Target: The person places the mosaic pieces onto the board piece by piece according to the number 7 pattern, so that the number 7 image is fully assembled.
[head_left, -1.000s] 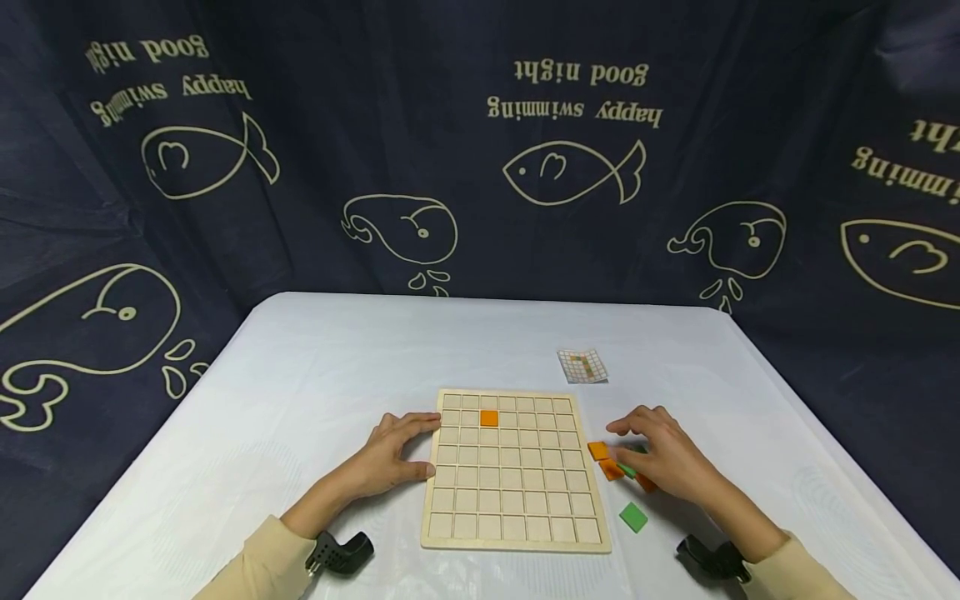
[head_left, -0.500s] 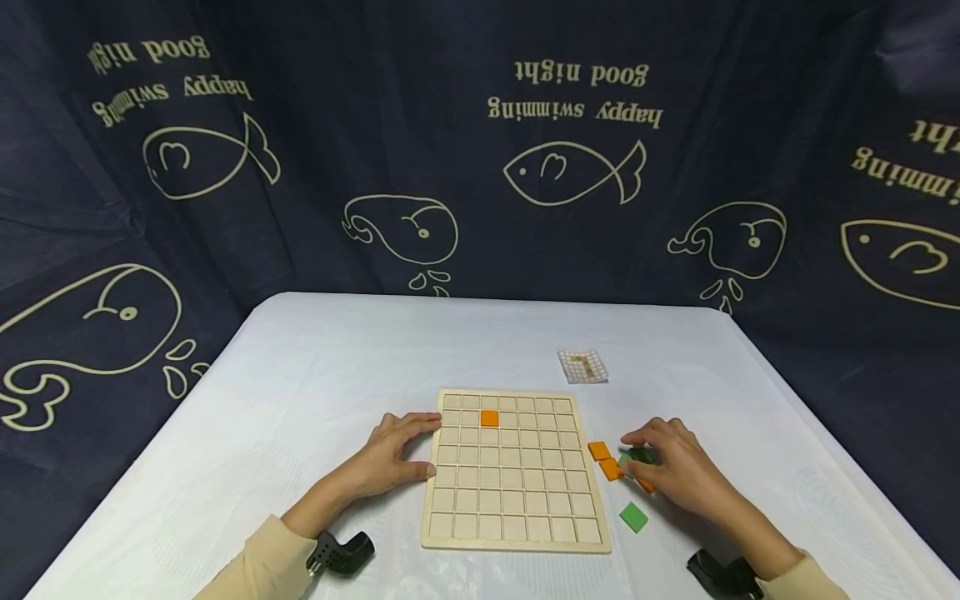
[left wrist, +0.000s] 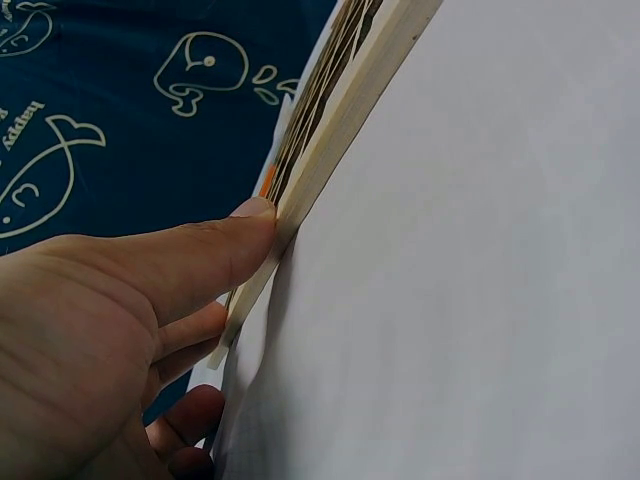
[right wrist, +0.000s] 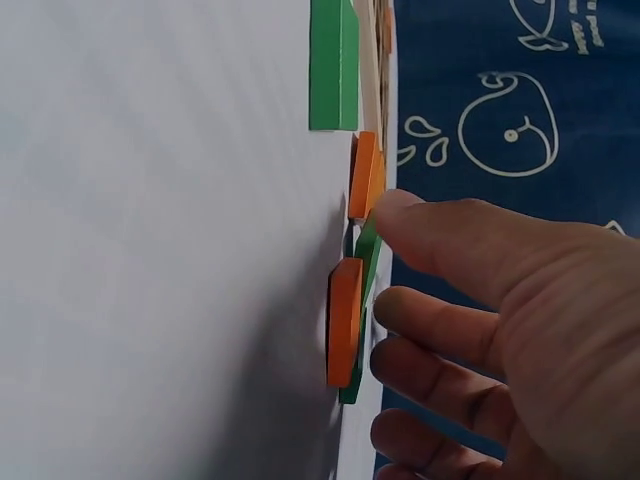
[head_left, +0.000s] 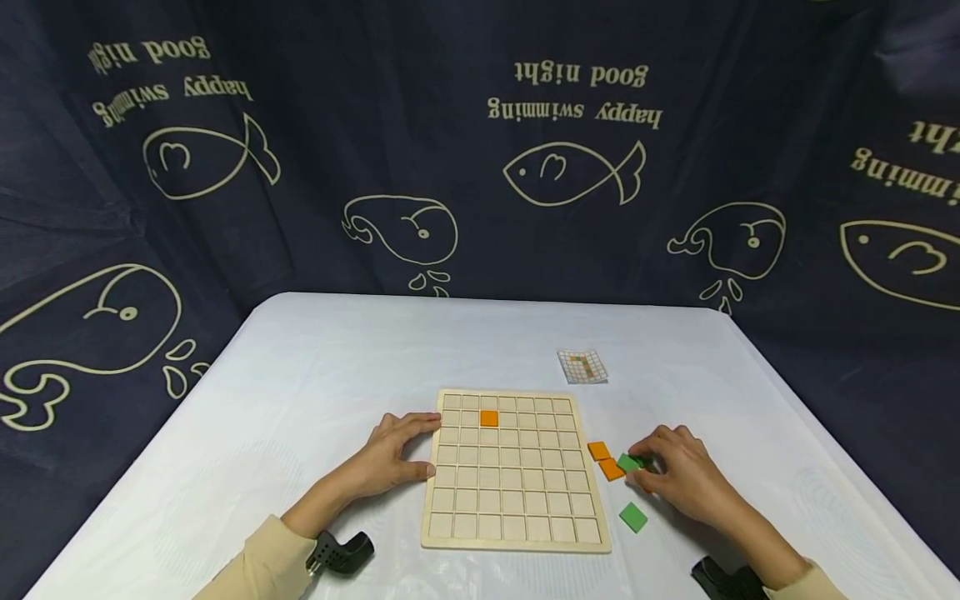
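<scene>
A square wooden grid board (head_left: 523, 525) lies on the table, with one orange tile (head_left: 489, 418) set in a cell near its far left corner. My left hand (head_left: 386, 457) touches the board's left edge with thumb and fingers spread apart; the left wrist view has the thumb (left wrist: 215, 255) against that edge. Just right of the board my right hand (head_left: 681, 471) is over a small cluster of tiles. Its thumb and fingertips stay apart around a green tile (head_left: 627, 463). An orange tile (right wrist: 345, 322) lies below the fingers in the right wrist view.
Two orange tiles (head_left: 611, 469) lie between the board and the right hand. A loose green tile (head_left: 633, 517) sits nearer the front. Beyond the board is a small paper card (head_left: 582, 367) with a printed grid pattern. A dark patterned curtain (head_left: 480, 242) hangs behind the white table (head_left: 360, 342).
My right hand has drawn back slightly to the right and toward me over the tile cluster, showing more of the green tile. The left hand stays at the board's edge.
</scene>
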`<act>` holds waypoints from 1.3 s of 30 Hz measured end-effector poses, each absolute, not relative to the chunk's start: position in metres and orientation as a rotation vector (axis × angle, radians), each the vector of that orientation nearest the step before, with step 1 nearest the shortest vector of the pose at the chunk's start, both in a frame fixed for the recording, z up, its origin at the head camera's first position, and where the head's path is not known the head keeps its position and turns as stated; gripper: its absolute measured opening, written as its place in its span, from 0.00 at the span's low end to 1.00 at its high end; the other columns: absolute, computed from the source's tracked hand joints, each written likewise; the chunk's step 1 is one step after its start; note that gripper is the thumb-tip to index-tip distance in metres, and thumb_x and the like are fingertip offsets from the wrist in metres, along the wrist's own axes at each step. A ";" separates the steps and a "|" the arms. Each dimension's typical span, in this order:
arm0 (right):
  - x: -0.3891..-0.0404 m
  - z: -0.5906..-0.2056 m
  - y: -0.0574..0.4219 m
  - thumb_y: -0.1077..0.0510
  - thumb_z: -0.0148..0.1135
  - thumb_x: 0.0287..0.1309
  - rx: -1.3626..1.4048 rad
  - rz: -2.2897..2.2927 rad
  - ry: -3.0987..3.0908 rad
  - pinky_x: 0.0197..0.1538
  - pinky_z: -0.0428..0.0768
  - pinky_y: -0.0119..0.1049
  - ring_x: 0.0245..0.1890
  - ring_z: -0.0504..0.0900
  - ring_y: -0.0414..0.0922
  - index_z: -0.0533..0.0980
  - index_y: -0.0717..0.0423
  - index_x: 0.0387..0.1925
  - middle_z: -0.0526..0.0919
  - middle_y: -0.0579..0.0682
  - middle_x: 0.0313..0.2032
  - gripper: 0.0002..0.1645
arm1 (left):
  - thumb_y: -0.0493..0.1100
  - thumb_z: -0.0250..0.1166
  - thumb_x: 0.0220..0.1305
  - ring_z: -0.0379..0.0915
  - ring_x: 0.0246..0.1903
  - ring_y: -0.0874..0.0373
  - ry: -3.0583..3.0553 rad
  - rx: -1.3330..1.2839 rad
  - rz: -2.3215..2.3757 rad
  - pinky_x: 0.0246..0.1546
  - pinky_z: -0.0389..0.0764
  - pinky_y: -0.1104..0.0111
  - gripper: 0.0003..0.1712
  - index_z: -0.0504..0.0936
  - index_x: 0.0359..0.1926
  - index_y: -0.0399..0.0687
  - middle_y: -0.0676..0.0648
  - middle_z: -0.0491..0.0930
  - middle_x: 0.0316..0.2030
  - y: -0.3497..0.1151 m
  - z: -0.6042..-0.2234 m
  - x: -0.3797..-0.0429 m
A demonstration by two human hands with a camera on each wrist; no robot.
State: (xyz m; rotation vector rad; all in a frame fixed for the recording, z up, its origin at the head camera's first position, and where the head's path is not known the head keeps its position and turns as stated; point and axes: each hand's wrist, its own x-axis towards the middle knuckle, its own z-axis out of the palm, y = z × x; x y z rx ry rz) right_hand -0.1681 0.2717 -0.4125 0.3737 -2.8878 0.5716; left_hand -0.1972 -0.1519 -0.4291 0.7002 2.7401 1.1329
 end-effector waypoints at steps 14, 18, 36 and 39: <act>-0.166 -0.417 0.275 0.52 0.77 0.37 0.357 0.552 -2.860 0.42 0.60 0.40 0.34 0.65 0.39 0.82 0.46 0.30 0.76 0.38 0.28 0.14 | 0.50 0.71 0.52 0.53 0.43 0.59 2.742 0.696 1.116 0.47 0.56 0.64 0.38 0.70 0.64 0.50 0.54 0.65 0.67 -0.152 -0.429 -0.198; -0.166 -0.419 0.275 0.53 0.77 0.36 0.384 0.535 -2.828 0.41 0.60 0.39 0.34 0.65 0.39 0.82 0.45 0.30 0.76 0.37 0.29 0.14 | 0.50 0.71 0.52 0.53 0.43 0.58 2.742 0.689 1.116 0.47 0.56 0.64 0.38 0.70 0.64 0.50 0.54 0.65 0.67 -0.153 -0.429 -0.197; -0.169 -0.419 0.281 0.62 0.73 0.40 0.419 0.556 -2.810 0.41 0.59 0.40 0.35 0.65 0.40 0.83 0.48 0.34 0.77 0.39 0.31 0.15 | 0.49 0.70 0.53 0.53 0.43 0.59 2.749 0.725 1.114 0.47 0.56 0.64 0.37 0.70 0.64 0.50 0.53 0.65 0.67 -0.152 -0.428 -0.197; -0.169 -0.420 0.281 0.61 0.74 0.40 0.436 0.557 -2.805 0.41 0.59 0.40 0.35 0.64 0.40 0.83 0.48 0.35 0.76 0.39 0.32 0.16 | 0.49 0.70 0.53 0.53 0.43 0.59 2.748 0.722 1.116 0.47 0.56 0.64 0.37 0.70 0.64 0.50 0.54 0.65 0.67 -0.152 -0.428 -0.197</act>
